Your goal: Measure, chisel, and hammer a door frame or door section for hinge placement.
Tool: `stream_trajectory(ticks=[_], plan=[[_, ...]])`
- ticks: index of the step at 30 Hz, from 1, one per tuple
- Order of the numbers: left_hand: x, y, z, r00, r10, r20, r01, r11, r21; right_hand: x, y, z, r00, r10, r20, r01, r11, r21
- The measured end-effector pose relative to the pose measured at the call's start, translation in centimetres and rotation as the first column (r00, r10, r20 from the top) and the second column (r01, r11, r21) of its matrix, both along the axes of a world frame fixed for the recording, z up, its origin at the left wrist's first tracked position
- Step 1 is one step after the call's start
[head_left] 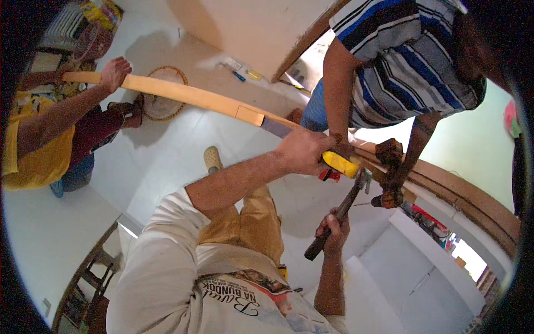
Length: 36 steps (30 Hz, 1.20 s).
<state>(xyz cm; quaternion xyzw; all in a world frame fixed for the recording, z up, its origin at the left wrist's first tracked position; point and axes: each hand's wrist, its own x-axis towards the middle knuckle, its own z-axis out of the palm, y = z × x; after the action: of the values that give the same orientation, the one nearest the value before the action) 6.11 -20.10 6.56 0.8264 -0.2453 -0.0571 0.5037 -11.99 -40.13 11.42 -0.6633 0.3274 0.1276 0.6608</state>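
My left hand (305,151) is closed beside a long wooden plank, round a tool with a thick yellow handle (340,164); its working end is hidden. A small red piece (329,175) shows just below. In my right hand (335,229) is a claw hammer (350,203), gripped by its dark handle, its metal head close to the end of the yellow handle. The light wooden plank (183,93) runs from the upper left to my left hand. Right of the hammer head, a co-worker in a striped shirt holds an orange and black power drill (391,178).
Another person in a yellow shirt (41,142) holds the plank's far left end. A round woven tray (165,93) and small tools (238,75) lie on the tiled floor. Brown boards (461,200) stretch along the right, above a white box-like cabinet (428,267).
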Motion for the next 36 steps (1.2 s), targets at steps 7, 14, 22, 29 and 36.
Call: stream_trajectory(ticks=[7, 14, 22, 29, 36], plan=[[-0.2, -1.3, 0.1, 0.989, 0.053, 0.138, -0.034, 0.99, -0.136, 0.2, 0.5, 0.8, 0.998, -0.021, -0.055, 0.02, 1.0, -0.015], [-0.5, -0.8, 0.4, 0.995, 0.013, 0.101, -0.001, 0.993, -0.115, -0.4, -0.3, 0.5, 1.0, -0.018, -0.01, 0.018, 1.0, -0.004], [-0.4, -0.9, -1.0, 0.987, 0.063, 0.148, -0.048, 0.994, -0.102, -0.3, -0.3, 0.3, 0.999, -0.006, -0.045, 0.006, 1.0, -0.008], [0.3, -0.4, -0.3, 0.981, 0.158, 0.109, -0.13, 0.964, -0.23, 0.1, -0.4, 1.4, 0.999, 0.003, 0.033, -0.002, 1.0, -0.023], [0.4, -0.2, -0.2, 0.979, 0.175, 0.108, -0.15, 0.967, -0.208, 2.3, 0.6, 5.8, 0.952, -0.037, 0.305, 0.063, 0.995, -0.077]])
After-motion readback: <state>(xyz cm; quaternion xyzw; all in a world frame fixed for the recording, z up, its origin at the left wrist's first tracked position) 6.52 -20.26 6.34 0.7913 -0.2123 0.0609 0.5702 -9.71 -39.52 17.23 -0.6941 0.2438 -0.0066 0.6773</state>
